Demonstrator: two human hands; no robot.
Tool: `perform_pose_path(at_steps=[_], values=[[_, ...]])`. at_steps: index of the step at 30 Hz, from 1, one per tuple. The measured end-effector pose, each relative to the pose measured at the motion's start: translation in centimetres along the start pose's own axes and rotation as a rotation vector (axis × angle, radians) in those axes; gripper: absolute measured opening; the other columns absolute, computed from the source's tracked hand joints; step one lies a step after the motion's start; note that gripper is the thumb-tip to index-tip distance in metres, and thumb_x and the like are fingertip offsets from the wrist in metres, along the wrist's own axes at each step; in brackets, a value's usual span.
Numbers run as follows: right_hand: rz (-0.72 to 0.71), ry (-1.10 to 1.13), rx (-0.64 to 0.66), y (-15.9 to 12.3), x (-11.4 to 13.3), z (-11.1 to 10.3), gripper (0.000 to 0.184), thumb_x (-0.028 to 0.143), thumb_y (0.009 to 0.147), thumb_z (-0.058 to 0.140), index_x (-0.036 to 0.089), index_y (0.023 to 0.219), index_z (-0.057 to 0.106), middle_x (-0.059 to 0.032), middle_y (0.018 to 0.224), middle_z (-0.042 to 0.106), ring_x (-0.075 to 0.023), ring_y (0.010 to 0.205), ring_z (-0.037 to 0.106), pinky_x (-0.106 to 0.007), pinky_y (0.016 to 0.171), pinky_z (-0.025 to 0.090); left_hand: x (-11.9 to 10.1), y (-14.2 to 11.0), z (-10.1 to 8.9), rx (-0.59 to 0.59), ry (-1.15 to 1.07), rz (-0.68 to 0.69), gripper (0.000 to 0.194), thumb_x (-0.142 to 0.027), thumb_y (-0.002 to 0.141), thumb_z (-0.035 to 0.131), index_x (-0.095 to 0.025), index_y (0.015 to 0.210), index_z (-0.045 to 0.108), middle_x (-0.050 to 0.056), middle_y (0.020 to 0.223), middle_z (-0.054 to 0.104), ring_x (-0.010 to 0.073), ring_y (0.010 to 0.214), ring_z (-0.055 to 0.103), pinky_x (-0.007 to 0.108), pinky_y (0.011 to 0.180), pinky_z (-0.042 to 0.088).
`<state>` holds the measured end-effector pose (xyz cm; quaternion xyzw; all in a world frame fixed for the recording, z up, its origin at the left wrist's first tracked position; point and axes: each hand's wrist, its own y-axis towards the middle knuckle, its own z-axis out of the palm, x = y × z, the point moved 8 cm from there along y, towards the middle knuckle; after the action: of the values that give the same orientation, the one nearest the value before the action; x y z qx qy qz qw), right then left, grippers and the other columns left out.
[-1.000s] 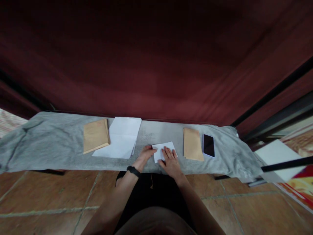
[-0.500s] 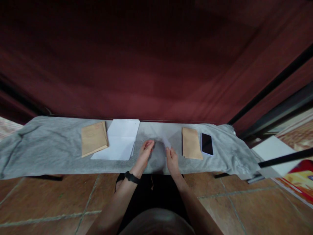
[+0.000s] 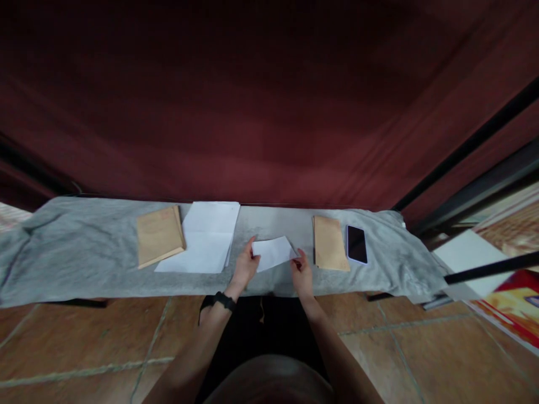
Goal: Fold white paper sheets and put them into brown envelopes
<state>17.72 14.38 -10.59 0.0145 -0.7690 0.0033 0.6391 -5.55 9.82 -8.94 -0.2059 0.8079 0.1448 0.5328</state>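
Note:
A folded white sheet of paper (image 3: 273,252) is held between my two hands just above the grey cloth (image 3: 84,252). My left hand (image 3: 246,264), with a black band on its wrist, pinches the sheet's left edge. My right hand (image 3: 301,271) pinches its right edge. To the left lie a stack of white sheets (image 3: 208,235) and a tan envelope stack (image 3: 160,234). To the right lie another tan envelope stack (image 3: 329,243) and a black phone (image 3: 356,244).
The cloth covers a low narrow bench in front of a dark red curtain (image 3: 269,101). Terracotta floor tiles (image 3: 84,342) lie below. A white board (image 3: 471,255) and a black bar (image 3: 492,268) sit at the right.
One second ago both hands pressed the folded sheet flat on the cloth. They have since lifted it and now hold it by its two ends.

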Motion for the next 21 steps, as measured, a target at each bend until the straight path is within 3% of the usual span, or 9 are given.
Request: perform_pose_path(at_steps=[4,6,10,14,18,21], values=[[-0.187,-0.367,0.028,-0.6,1.3,-0.1,0.032,0.02,0.09,0.048,0.018,0.114,0.071,-0.0085,0.1,0.069,-0.0203,0.09,0.065,-0.034,0.09,0.051,-0.6,0.4,0.2,0.028,0.276,0.099,0.065,-0.002,0.078,0.055,-0.02,0.141,0.054,0.01,0.128,0.066,0.0234,0.113,0.066,0.039,0.104,0.051],[-0.343,-0.583,0.043,-1.3,2.5,0.7,0.036,0.017,0.093,0.044,0.018,0.119,0.069,-0.0115,0.11,0.069,-0.0222,0.102,0.065,-0.036,0.094,0.051,-1.2,0.3,0.4,0.031,0.355,0.178,0.061,-0.003,0.081,0.053,-0.02,0.14,0.055,0.01,0.134,0.061,0.0241,0.119,0.063,0.04,0.108,0.049],[-0.596,-0.797,0.163,-2.9,3.6,3.2,0.039,0.019,0.097,0.047,0.018,0.133,0.062,-0.0132,0.141,0.059,-0.0242,0.13,0.053,-0.041,0.109,0.043,-2.1,0.0,0.5,-0.008,0.474,0.306,0.059,-0.003,0.084,0.049,-0.019,0.141,0.054,0.011,0.147,0.051,0.0243,0.13,0.056,0.039,0.113,0.046],[-0.648,-0.916,0.276,-3.9,3.2,4.7,0.044,0.028,0.103,0.044,0.014,0.143,0.054,-0.0126,0.152,0.051,-0.0252,0.14,0.045,-0.046,0.118,0.032,-2.7,-1.6,1.2,-0.071,0.619,0.403,0.048,-0.01,0.093,0.045,-0.014,0.139,0.055,0.015,0.156,0.041,0.0285,0.143,0.042,0.047,0.118,0.038],[-0.662,-0.971,0.346,-4.6,2.8,5.1,0.046,0.025,0.104,0.038,0.015,0.148,0.048,-0.0103,0.154,0.048,-0.0237,0.143,0.042,-0.046,0.121,0.027,-2.7,-5.4,4.6,0.105,0.707,0.518,0.047,-0.028,0.103,0.037,-0.013,0.147,0.047,0.014,0.154,0.047,0.0234,0.144,0.041,0.043,0.118,0.037],[-0.699,-1.009,0.4,-5.0,2.6,5.3,0.051,0.021,0.102,0.041,0.018,0.153,0.041,-0.0082,0.158,0.042,-0.0231,0.146,0.038,-0.046,0.122,0.025,-2.5,-7.7,5.9,0.144,0.806,0.55,0.055,-0.037,0.104,0.035,-0.011,0.152,0.039,0.014,0.155,0.045,0.0245,0.148,0.036,0.046,0.122,0.031]])
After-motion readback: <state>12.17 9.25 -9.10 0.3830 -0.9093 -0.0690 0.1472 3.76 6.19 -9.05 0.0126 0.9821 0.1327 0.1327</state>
